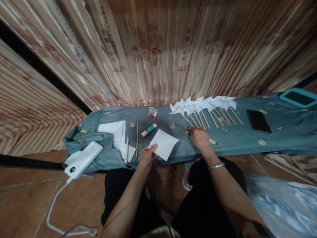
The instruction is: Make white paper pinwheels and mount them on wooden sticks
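Observation:
My left hand [146,156] pinches a square white sheet of paper [164,145] by its left corner, thumb on top. The sheet is turned so one corner points away from me. To the right, my right hand [200,138] is closed around the handles of a pair of scissors [182,127], whose blades point left above the cloth. Beyond it, several white paper pinwheels [198,105] on wooden sticks lie in an overlapping row. A glue stick [149,130] lies just past the sheet, and a small open red box [152,113] of shiny metal bits stands behind it.
A grey-green cloth [237,142] covers the narrow table. At left lie white papers [119,127], a white pencil-like stick [127,150], a wooden stick [137,140] and a white power bank [85,159] with a cable. A black phone [259,121] and blue-framed tablet [298,98] lie right.

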`<state>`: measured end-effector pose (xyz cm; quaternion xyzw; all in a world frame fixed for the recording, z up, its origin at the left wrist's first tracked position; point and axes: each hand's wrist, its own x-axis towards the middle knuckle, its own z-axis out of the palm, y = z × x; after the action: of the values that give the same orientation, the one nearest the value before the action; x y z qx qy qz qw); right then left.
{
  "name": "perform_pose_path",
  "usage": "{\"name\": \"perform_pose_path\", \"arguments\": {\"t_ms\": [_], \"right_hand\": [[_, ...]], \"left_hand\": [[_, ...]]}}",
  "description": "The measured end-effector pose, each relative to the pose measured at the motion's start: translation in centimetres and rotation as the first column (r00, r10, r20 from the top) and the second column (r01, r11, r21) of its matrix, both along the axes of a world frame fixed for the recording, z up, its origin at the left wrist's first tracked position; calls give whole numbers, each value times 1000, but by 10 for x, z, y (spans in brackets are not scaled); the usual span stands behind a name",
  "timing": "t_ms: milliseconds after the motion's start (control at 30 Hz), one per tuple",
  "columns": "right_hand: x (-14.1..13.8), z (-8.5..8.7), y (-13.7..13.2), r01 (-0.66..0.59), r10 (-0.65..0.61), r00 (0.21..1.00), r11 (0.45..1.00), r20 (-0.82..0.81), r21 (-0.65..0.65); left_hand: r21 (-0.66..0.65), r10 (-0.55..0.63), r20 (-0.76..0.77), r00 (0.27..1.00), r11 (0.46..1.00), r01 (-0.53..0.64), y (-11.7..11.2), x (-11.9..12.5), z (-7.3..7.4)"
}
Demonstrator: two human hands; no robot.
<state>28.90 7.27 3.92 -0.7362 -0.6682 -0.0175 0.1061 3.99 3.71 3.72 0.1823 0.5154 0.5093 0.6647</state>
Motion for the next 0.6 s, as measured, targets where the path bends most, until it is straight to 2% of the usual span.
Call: {"name": "perform_pose_path", "arguments": {"t_ms": [67, 133, 200, 267, 300, 333, 400, 433, 467, 533, 600], "right_hand": [[6, 1, -2, 16, -17, 997, 1000, -72, -20], [14, 0, -5, 26, -46, 955, 997, -294, -72], [22, -2, -10, 10, -77, 855, 991, -512, -133], [28, -4, -16, -21, -99, 746, 985, -658, -172], [31, -3, -20, -42, -106, 672, 983, -733, -180], [33, -2, -24, -64, -119, 539, 981, -834, -181], [34, 3, -31, -104, -126, 193, 983, -973, -148], [34, 7, -35, -113, -114, 55, 986, -992, -120], [34, 10, -38, -114, -99, -49, 989, -994, -93], [31, 14, -44, -116, -96, -181, 990, -979, -76], [27, 15, -49, -127, -138, -263, 986, -955, -108]], "left_hand": [[-2, -1, -4, 1000, 1000, 1, 0, 1, 0], [-5, 0, -12, 1000, 1000, 0, 1, 1, 0], [-4, 4, -22, 1000, 1000, -4, 1, 1, -1], [3, 6, -32, 999, 1000, -6, 1, 1, -2], [7, 7, -36, 999, 1000, -7, 1, 1, -3], [10, 9, -37, 999, 1000, -8, 0, 1, -3], [12, 15, -31, 999, 1000, -15, 0, 1, -2], [13, 19, -26, 999, 1000, -19, 0, 1, -1], [13, 23, -23, 999, 1000, -22, 0, 1, 0], [17, 22, -18, 1000, 1000, -22, -1, 1, 1], [19, 19, -14, 1000, 1000, -19, -1, 1, 2]]}}
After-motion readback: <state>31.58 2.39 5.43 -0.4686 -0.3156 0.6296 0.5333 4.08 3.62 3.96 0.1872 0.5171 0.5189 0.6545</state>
